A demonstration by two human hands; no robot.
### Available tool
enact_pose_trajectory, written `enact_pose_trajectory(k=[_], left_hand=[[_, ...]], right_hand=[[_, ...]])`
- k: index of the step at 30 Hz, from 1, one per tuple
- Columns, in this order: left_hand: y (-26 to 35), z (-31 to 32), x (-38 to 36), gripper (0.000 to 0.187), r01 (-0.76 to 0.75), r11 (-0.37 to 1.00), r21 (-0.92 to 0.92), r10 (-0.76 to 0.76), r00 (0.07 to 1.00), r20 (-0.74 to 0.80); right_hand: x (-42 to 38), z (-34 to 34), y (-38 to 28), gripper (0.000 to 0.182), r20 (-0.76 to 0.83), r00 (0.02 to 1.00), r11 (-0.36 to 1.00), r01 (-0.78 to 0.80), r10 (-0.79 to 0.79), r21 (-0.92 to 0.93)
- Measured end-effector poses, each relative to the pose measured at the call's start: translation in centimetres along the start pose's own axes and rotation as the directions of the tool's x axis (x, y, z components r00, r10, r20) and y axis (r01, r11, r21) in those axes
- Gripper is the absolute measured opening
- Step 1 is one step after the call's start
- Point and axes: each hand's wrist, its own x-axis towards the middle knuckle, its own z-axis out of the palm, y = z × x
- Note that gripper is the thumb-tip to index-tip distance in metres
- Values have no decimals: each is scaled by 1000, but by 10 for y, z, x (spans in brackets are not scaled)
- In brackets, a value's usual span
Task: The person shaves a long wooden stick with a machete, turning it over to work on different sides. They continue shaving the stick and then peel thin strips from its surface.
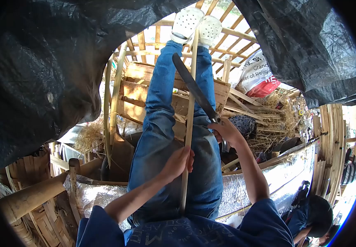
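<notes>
bamboo craft shed, split bamboo strips (334,136), straw (283,113), tarp roof (42,74)

Wooden crate (136,92) just beyond the hands carries the person's outstretched legs (157,123); bamboo strips (243,108) & straw (283,113) lie piled to the rt (loosely), more straw (88,140) to the lt.

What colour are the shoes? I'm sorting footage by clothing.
White, perforated shoes; head view, top centre.

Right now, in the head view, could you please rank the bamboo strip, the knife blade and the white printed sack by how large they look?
1. Bamboo strip: longest by far, running from lap to shoes.
2. Knife blade and white printed sack: unsure. The blade looks longer, the sack broader, and it sits farther off, partly hidden.
</notes>
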Motion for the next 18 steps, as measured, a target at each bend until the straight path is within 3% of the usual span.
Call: enact_pose_trajectory(k=[1, 3, 5, 7, 8, 9, 13, 16, 18], left_hand=[[-4, 1, -7, 40, 9, 1000, -5, -9, 1000, 3], [-7, 4, -13, 39, 25, 996, -91, -22, 999, 25], [-4, 6, -13, 38, 25, 993, -118, -23, 1000, 20], [-6, 12, -13, 37, 27, 990, -141, -25, 1000, 17], [-7, 15, -14, 36, 40, 977, -210, -45, 999, -16], [-7, 18, -14, 36, 50, 961, -273, -65, 997, -49], [-3, 22, -17, 35, -10, 971, -240, -10, 997, -82], [10, 24, -26, 34, 14, 955, -295, -31, 998, -53], [25, 26, -35, 33, 70, 933, -353, -89, 995, -41]], right_hand=[[-8, -3, 8, 14, -2, 1000, 1000, -10, 10, 1], [-23, -15, 22, 13, 45, 997, 981, 59, -68, 184], [-35, -25, 22, 11, 28, 992, 972, 116, -124, 205], [-39, -32, 20, 11, -286, 883, 890, 426, -371, 161], [-37, -33, 14, 9, -345, 806, 835, 541, -481, 101], [-36, -33, 7, 9, -352, 803, 834, 542, -480, 100], [-32, -29, -5, 12, -369, 771, 788, 599, -519, 144], [-38, -18, 4, 15, -381, 813, 883, 469, -441, -22], [-33, -12, 22, 17, -357, 818, 883, 468, -450, -40]])
